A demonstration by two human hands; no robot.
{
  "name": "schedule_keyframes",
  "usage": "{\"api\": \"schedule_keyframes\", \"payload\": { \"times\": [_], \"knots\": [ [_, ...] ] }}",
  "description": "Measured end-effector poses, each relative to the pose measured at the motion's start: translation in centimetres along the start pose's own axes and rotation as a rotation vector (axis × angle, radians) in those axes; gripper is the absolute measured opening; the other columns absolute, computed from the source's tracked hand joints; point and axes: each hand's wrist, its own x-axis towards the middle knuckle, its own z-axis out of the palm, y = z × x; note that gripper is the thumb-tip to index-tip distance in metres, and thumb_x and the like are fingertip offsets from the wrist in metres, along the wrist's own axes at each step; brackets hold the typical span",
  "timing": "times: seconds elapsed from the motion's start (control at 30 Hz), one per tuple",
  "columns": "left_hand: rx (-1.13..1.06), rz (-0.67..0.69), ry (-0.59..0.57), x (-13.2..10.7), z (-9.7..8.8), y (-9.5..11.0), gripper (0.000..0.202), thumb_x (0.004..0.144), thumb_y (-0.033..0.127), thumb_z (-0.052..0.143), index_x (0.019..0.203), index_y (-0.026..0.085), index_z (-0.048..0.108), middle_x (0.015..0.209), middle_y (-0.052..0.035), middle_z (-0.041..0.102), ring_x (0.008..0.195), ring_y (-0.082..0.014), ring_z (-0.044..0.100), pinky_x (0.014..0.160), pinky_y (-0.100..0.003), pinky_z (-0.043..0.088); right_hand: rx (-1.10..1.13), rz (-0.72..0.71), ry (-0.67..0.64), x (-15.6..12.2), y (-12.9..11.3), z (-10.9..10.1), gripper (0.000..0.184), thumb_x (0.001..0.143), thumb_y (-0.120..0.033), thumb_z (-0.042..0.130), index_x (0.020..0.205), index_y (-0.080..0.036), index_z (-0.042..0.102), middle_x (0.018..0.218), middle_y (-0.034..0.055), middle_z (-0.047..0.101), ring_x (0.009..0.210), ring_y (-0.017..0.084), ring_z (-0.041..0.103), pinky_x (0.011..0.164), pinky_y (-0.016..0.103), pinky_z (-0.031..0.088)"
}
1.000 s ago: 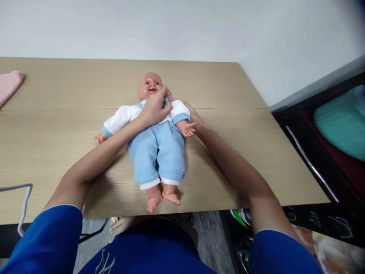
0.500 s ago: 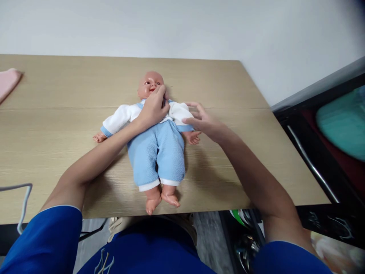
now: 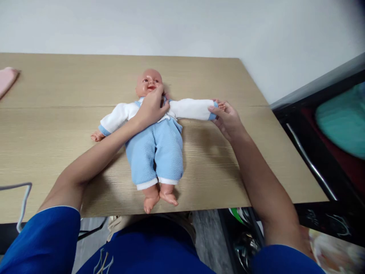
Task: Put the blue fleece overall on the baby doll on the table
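A baby doll in a white top and light blue trousers lies on its back on the wooden table, its head away from me. My left hand grips it at the collar and shoulder, the thumb apart from the curled fingers; the part they pinch is partly hidden. Out to the right, the doll's white sleeve is stretched straight. My right hand is closed round the blue cuff, with the doll's small fingers showing above my thumb. The doll's other arm rests bent downward on the left.
Pink cloth lies at the table's far left edge. A pale cable bends over the near left edge. Beyond the right edge stands a dark rack with a teal item. A wall rises behind the table.
My right hand has taken hold of the doll's sleeve at the cuff and drawn that arm out to the right and up. My left hand has stayed at the collar.
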Motion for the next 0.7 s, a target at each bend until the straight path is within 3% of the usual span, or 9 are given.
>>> {"api": "schedule_keyframes", "payload": {
  "times": [0.13,0.3,0.43,0.53,0.6,0.7],
  "knots": [
    [0.058,-0.038,-0.066,-0.1,-0.3,1.1,0.025,0.106,0.032,0.067,0.130,0.024,0.068,0.115,-0.0129,0.079,0.108,-0.0330,0.074,0.101,-0.049,0.059,-0.015,0.119,0.065,-0.6,0.8,0.9,0.058,0.068,-0.056,0.108,0.109,-0.031,0.076,0.115,0.0024,0.081,0.112,0.026,0.080,0.088,0.035,0.074],
    [0.072,-0.039,-0.060,-0.1,0.0,1.1,0.025,0.113,0.036,0.057,0.131,0.023,0.068,0.106,-0.0129,0.080,0.104,-0.0334,0.074,0.099,-0.050,0.059,-0.138,0.100,-0.032,-0.1,2.0,0.3,0.051,0.073,-0.053,0.097,0.115,-0.031,0.079,0.117,0.0036,0.082,0.108,0.027,0.079,0.087,0.039,0.071],
    [0.068,-0.027,-0.063,-0.1,0.2,0.8,0.026,0.115,0.037,0.055,0.134,0.023,0.065,0.116,-0.0152,0.078,0.113,-0.0350,0.074,0.106,-0.053,0.058,-0.294,-0.076,-0.053,0.4,3.4,-0.1,0.043,0.083,-0.057,0.088,0.115,-0.030,0.077,0.124,0.0065,0.085,0.112,0.031,0.079,0.104,0.050,0.069],
    [0.078,0.007,-0.067,0.0,0.3,0.6,0.027,0.117,0.040,0.056,0.138,0.025,0.063,0.131,-0.0180,0.072,0.124,-0.0372,0.072,0.114,-0.058,0.056,-0.393,-0.170,-0.022,0.2,4.0,0.2,0.041,0.092,-0.059,0.081,0.119,-0.030,0.073,0.123,0.0090,0.086,0.114,0.033,0.079,0.108,0.055,0.067],
    [0.098,0.037,-0.070,0.0,0.2,0.7,0.030,0.118,0.045,0.056,0.140,0.026,0.063,0.139,-0.0192,0.068,0.130,-0.0390,0.069,0.118,-0.062,0.053,-0.514,-0.260,0.071,-0.5,3.6,0.8,0.039,0.097,-0.059,0.076,0.121,-0.028,0.072,0.126,0.0129,0.084,0.119,0.036,0.077,0.112,0.061,0.064],
    [0.146,0.091,-0.060,0.0,-0.6,1.6,0.037,0.119,0.053,0.056,0.141,0.026,0.065,0.144,-0.0203,0.064,0.140,-0.0436,0.063,0.126,-0.068,0.046,-0.762,-0.495,0.187,-2.5,1.7,2.5,0.036,0.103,-0.054,0.072,0.127,-0.026,0.073,0.142,0.0190,0.077,0.141,0.045,0.068,0.127,0.076,0.049]
  ]
}}
